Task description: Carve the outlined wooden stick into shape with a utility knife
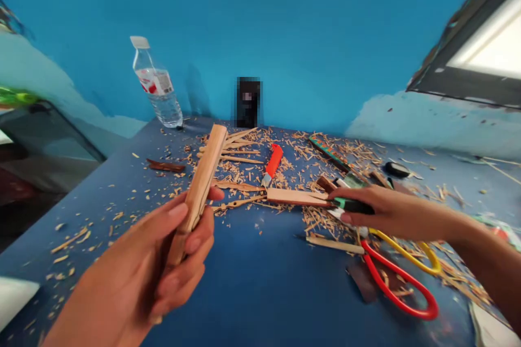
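My left hand [175, 255] is wrapped around a squared strip of wood [206, 168], held tilted above the table with its pale end up. My right hand [378, 209] reaches low over the table, its fingers closed on a green-and-black tool handle [353, 205]; its kind is partly hidden by the fingers. Just left of that handle lies a flat pale wood block [297, 196] with a dark underside. A red box cutter [273, 164] rests among the shavings beyond it. Several thin carved sticks [240, 203] lie between the hands.
Scissors with red and yellow handles [401, 287] lie below my right forearm. A plastic water bottle [158, 89] stands at the back left by the blue wall [305, 38]. Wood shavings [313, 219] are scattered across the blue table [260, 293]. A blurred-out dark object [247, 111] leans at the wall.
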Demonstrator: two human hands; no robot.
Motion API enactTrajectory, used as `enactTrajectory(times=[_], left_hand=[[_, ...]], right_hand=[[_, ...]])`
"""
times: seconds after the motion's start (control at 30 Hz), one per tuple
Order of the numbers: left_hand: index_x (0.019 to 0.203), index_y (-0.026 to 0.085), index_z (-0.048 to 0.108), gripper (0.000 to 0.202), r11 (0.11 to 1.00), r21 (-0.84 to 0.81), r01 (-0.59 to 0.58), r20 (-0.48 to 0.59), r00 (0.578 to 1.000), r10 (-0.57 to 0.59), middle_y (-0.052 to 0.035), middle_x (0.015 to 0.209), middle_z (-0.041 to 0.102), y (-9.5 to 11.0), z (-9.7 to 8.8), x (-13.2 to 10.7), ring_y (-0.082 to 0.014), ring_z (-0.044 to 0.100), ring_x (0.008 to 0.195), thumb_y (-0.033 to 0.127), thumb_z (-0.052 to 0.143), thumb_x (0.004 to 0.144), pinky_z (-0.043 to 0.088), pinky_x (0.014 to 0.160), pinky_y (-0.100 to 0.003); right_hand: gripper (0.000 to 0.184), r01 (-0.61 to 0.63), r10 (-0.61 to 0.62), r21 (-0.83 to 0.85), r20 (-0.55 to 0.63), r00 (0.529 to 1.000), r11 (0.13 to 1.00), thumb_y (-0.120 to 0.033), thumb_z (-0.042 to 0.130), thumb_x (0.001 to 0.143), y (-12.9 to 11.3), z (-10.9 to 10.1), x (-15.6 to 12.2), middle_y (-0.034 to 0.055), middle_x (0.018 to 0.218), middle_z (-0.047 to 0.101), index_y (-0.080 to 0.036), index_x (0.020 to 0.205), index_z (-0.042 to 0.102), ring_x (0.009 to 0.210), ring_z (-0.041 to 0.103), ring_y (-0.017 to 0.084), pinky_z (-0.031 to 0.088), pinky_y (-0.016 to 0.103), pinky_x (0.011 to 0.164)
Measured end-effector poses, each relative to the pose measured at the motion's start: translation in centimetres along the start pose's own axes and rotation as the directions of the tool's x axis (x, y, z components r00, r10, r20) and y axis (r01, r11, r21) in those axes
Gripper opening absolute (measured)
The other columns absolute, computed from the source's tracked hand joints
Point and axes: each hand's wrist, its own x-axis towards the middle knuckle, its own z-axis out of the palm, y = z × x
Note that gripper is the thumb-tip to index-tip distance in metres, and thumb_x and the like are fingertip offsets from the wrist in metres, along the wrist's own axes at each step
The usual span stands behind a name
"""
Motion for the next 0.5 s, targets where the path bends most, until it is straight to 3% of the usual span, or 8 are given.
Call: enactTrajectory(times=[0.13, 0.27, 0.37, 0.5], left_hand=[[0.106, 0.033, 0.069, 0.041, 0.988, -0.110, 0.110, 0.020, 0.994, -0.109, 0.0034, 0.063, 0.051, -1.7, -1.8, 0.8, -0.0101, 0.048, 0.041, 0.046, 0.088, 0.071, 0.039, 0.028, -0.015], [0.101, 0.034, 0.068, 0.032, 0.951, -0.166, 0.260, 0.123, 0.963, -0.242, 0.0051, 0.065, 0.050, -2.8, -2.5, 1.1, -0.0038, 0.033, 0.035, 0.050, 0.082, 0.078, 0.030, 0.027, -0.014], [0.103, 0.033, 0.069, 0.029, 0.937, -0.156, 0.312, 0.214, 0.937, -0.276, 0.0067, 0.062, 0.042, -3.1, -1.8, 1.0, -0.0015, 0.021, 0.035, 0.052, 0.076, 0.084, 0.024, 0.028, -0.012], [0.113, 0.031, 0.073, 0.036, 0.941, -0.124, 0.314, 0.391, 0.887, -0.245, 0.0052, 0.067, 0.041, -3.1, -0.7, -0.3, -0.0025, 0.021, 0.042, 0.046, 0.078, 0.081, 0.023, 0.031, -0.012]], right_hand=[[0.052, 0.003, -0.003, -0.015, 0.022, 1.000, 1.000, -0.066, 0.059, 0.095, -2.0, 2.0, -2.5, 0.0043, 0.066, 0.067, -0.031, 0.133, 0.070, 0.071, 0.066, 0.027, 0.053, 0.036, 0.062], [0.040, 0.074, -0.077, 0.025, 0.147, 0.986, 0.997, -0.052, 0.056, 0.102, -2.9, 2.2, -4.5, 0.0008, 0.066, 0.070, -0.035, 0.139, 0.062, 0.074, 0.072, 0.026, 0.055, 0.034, 0.062], [0.034, 0.126, -0.134, 0.051, 0.173, 0.976, 0.991, -0.042, 0.048, 0.108, -4.1, 2.2, -5.6, -0.0002, 0.089, 0.078, -0.036, 0.142, 0.052, 0.081, 0.075, 0.020, 0.057, 0.030, 0.065], [0.032, 0.204, -0.208, 0.049, 0.100, 0.973, 0.978, -0.041, 0.046, 0.109, -7.1, 2.8, -6.9, 0.0025, 0.111, 0.077, -0.032, 0.140, 0.049, 0.091, 0.075, 0.019, 0.059, 0.031, 0.072]])
